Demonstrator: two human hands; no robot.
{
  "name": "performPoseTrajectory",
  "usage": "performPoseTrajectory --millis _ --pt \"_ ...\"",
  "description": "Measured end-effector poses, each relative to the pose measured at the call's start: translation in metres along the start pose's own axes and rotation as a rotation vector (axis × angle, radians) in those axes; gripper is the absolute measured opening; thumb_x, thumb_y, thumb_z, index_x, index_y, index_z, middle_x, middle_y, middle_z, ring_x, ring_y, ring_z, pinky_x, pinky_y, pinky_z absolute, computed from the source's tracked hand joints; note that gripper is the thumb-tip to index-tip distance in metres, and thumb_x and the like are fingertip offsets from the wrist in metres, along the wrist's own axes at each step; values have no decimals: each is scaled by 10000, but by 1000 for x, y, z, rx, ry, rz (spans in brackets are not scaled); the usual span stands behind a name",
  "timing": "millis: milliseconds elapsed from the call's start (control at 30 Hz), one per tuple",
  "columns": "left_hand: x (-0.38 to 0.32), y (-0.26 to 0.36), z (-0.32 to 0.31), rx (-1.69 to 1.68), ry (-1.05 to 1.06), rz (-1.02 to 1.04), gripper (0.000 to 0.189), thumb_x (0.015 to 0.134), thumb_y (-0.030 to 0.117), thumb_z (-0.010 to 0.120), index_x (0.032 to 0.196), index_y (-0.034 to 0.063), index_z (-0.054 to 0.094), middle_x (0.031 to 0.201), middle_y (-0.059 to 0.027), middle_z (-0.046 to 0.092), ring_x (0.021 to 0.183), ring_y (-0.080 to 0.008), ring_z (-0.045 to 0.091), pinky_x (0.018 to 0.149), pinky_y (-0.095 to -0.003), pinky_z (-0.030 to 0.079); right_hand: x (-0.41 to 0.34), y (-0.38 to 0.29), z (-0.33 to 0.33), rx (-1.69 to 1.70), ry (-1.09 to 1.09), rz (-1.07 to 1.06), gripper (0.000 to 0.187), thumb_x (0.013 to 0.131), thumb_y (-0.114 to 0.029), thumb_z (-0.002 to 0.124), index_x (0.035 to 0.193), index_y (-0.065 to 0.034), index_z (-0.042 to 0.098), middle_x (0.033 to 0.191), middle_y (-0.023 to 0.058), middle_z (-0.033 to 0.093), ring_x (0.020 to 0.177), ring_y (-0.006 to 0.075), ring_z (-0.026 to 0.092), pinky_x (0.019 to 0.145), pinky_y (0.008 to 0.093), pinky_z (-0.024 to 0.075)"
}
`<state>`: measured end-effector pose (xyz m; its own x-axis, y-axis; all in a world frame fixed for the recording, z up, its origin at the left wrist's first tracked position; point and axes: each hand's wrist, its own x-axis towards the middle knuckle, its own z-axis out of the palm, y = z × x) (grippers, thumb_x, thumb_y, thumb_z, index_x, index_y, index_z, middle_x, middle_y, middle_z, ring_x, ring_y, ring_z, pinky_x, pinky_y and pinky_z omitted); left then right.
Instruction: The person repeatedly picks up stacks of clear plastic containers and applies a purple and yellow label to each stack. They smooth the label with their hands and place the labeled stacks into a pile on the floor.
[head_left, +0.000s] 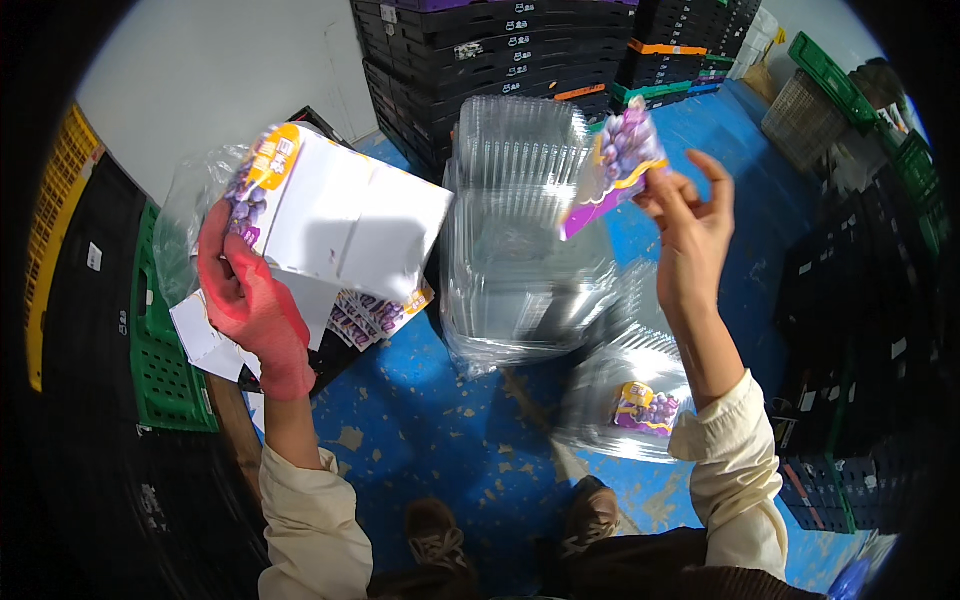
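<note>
In a red glove, my left hand (251, 300) grips a stack of printed card sleeves (352, 217), white on the side facing up, with a grape picture at the left edge. My bare right hand (690, 232) pinches one card sleeve with a grape picture (626, 161), raised to the right of the stacked clear plastic containers (525, 255). Below that hand, more nested clear containers (585, 409) rest on the floor, somewhat blurred, with a grape card (646, 410) on or in them. More grape cards (375, 319) lie beneath the left-hand stack.
Black crates (495, 45) are piled at the back, beside a white wall. A green crate (169, 330) and a yellow crate (56, 247) stand at the left. Dark crates (840, 300) line the right side. Clear plastic wrap (187, 202) bulges behind my left hand. The blue floor (450, 435) has worn patches.
</note>
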<state>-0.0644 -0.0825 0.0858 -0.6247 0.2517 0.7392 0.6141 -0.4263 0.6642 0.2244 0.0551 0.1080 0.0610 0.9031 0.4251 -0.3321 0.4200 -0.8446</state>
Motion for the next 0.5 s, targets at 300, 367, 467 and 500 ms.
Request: performPoseTrajectory --millis 300,367,467,500 --pt "-53 -51 55 615 -514 446 522 807 168 674 1268 13 485 1043 -216 597 955 -388 568 914 -487 415 1 81 -27 -103 -10 555 105 866 -47 660 841 25 588 765 87 638 654 151 652 623 259 587" --pt "-68 -57 66 608 -541 474 601 800 257 693 1272 -36 462 1068 -247 583 982 -401 556 925 -499 402 0 86 -26 -134 -14 529 112 869 -37 653 820 26 576 756 96 640 649 158 660 615 265 587" --pt "-81 -62 86 666 -600 394 682 833 354 656 1300 -73 404 1103 -262 570 1022 -409 541 946 -504 388 -2 89 -23 -211 -59 510 118 874 -22 641 802 31 563 753 109 644 656 174 675 602 275 588" --pt "-84 -64 92 743 -631 385 705 845 384 636 1310 -81 382 1112 -263 568 1032 -410 538 951 -506 385 -4 90 -23 -220 -68 491 120 874 -20 638 799 32 561 751 107 644 657 174 677 600 276 588"
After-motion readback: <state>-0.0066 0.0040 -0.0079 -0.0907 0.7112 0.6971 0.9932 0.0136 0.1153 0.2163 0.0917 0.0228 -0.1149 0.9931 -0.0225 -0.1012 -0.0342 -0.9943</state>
